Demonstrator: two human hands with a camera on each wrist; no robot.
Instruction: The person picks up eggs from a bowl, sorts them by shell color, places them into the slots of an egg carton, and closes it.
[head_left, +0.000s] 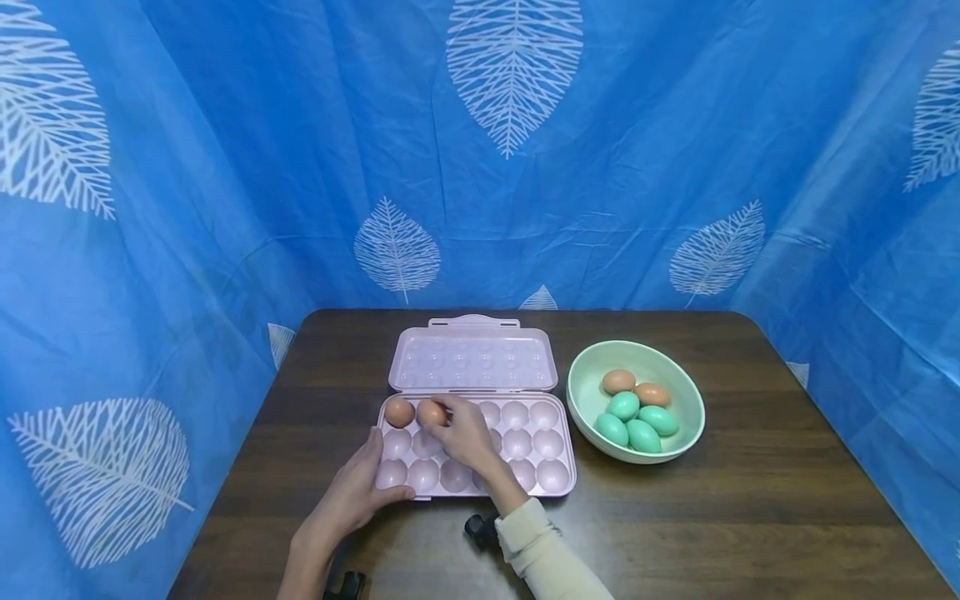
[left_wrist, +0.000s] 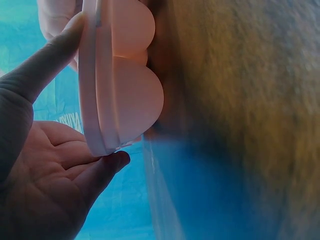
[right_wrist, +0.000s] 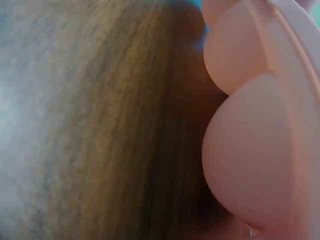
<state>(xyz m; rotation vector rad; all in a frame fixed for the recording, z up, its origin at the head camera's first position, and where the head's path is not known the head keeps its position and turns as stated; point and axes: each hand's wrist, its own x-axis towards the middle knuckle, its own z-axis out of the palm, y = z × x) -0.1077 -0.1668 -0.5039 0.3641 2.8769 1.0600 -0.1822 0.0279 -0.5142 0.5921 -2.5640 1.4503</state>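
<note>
A pink plastic egg carton (head_left: 570, 483) lies open on the table. My left hand (head_left: 362, 490) grips its near left corner, thumb at the front edge and fingers along the left side. The left wrist view shows the thumb on the carton's rim (left_wrist: 89, 100) and a fingertip under the edge. One brown egg (head_left: 399, 412) sits in the far left cup. Just right of it, my right hand (head_left: 467, 432) pinches a second brown egg (head_left: 431, 413) at the back row's second cup. In the right wrist view only the undersides of the cups (right_wrist: 250, 155) show.
To the carton's right stands a light green bowl (head_left: 693, 417) holding two brown eggs (head_left: 618, 382) and several green eggs (head_left: 643, 436). The carton's raised lid (head_left: 474, 358) leans back behind it. Blue leaf-print cloth (head_left: 555, 233) surrounds the dark wooden table (head_left: 772, 500).
</note>
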